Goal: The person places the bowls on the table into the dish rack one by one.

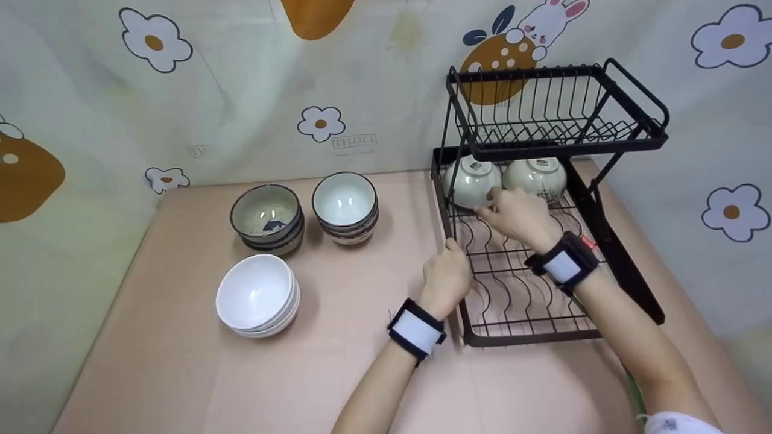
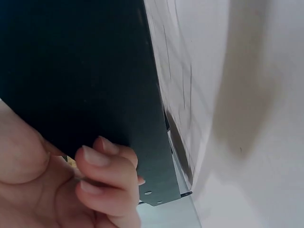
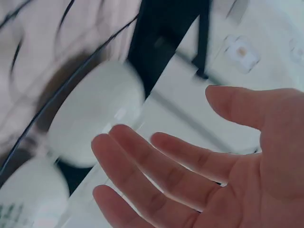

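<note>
A black two-tier dish rack (image 1: 531,339) stands on the right of the table. My left hand (image 1: 447,274) grips its left side; in the left wrist view, curled fingers (image 2: 111,175) lie against the edge of a dark panel (image 2: 85,80). Two pale bowls sit upside down at the back of the lower tier, a left bowl (image 1: 472,181) and a right bowl (image 1: 537,179). My right hand (image 1: 520,218) is just in front of the left bowl, its fingers apart and holding nothing. In the right wrist view that hand (image 3: 190,180) shows relaxed fingers near a bowl (image 3: 102,111).
Left of the rack stand stacks of bowls: patterned grey-green bowls (image 1: 265,211), dark-rimmed pale bowls (image 1: 344,199) and white bowls (image 1: 256,295). The upper tier (image 1: 555,144) overhangs the back of the lower one. A printed cloth (image 1: 241,90) hangs behind the table.
</note>
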`<action>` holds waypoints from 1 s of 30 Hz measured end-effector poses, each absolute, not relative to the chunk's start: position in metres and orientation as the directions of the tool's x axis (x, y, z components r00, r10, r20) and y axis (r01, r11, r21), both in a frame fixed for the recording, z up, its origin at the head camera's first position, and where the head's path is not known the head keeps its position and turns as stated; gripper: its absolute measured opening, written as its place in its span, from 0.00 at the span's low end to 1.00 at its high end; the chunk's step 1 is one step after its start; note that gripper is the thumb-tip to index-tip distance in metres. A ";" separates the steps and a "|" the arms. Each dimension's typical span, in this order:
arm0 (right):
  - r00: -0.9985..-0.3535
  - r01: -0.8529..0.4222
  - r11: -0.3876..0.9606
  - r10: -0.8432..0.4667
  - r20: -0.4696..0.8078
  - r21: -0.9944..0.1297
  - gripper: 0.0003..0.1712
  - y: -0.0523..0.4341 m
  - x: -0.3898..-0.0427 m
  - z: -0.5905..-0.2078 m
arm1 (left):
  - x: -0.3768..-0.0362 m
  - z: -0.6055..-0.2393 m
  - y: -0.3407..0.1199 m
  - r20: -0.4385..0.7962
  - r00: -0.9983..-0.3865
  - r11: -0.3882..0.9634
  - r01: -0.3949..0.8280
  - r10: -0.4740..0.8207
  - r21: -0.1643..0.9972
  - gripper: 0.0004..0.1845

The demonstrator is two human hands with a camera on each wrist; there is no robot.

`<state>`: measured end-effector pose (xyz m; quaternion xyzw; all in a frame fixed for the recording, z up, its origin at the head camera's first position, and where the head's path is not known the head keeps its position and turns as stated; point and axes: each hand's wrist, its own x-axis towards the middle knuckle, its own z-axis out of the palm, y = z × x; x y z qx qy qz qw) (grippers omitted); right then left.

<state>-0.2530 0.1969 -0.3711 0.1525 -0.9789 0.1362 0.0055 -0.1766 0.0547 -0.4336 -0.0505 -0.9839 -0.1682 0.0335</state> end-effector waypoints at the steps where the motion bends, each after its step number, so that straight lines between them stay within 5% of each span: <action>1: -0.950 -0.310 0.914 -0.305 0.061 -0.262 0.26 0.193 -0.248 -0.372 | -0.177 -0.433 0.054 0.067 -0.994 0.936 0.108 0.091 0.336 0.13; 18: -0.935 -0.345 0.877 -0.352 0.043 -0.335 0.16 0.151 -0.207 -0.401 | -0.185 -0.424 0.032 -0.134 -0.968 0.892 0.136 0.212 0.431 0.21; 30: -0.932 -0.319 0.877 -0.359 -0.047 -0.359 0.20 0.146 -0.209 -0.410 | -0.196 -0.413 -0.005 -0.313 -0.814 0.744 0.204 0.490 0.637 0.26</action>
